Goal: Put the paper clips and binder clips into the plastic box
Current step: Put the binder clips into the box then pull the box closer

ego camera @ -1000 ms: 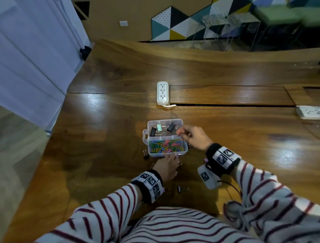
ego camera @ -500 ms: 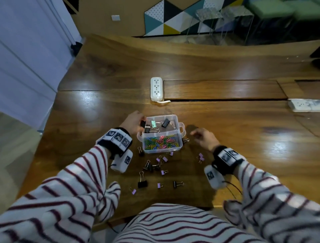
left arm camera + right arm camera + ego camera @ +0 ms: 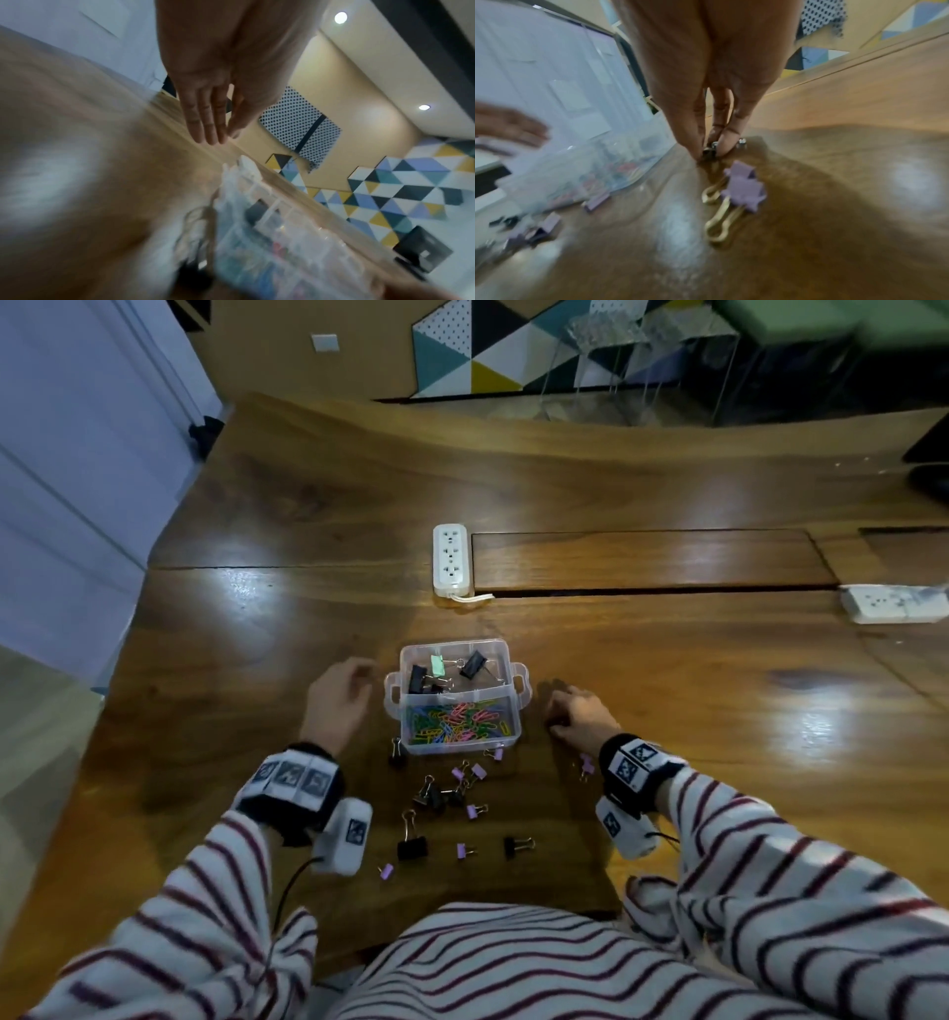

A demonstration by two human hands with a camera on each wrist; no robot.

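The clear plastic box (image 3: 520, 681) stands mid-table, with coloured paper clips (image 3: 457, 721) in its near compartment and binder clips (image 3: 436, 672) in the far one. My left hand (image 3: 365, 677) hovers just left of the box with straight fingers (image 3: 205, 130) and holds nothing. Right of the box, my right hand (image 3: 554, 719) is down on the wood, its fingertips (image 3: 727, 142) pinching a small dark binder clip (image 3: 709, 151). Several loose black (image 3: 412, 847) and purple binder clips (image 3: 475, 770) lie in front of the box. Two purple ones (image 3: 744, 186) lie beside my right wrist.
A white power strip (image 3: 451, 559) lies behind the box beside a cable slot in the wooden table (image 3: 667, 690). Another strip (image 3: 893, 604) sits at the far right. The table's near edge runs just in front of my body.
My left hand went from in front of the box to its far-left corner, then drew back left, empty. My right hand left the box and dropped to the table on its right.
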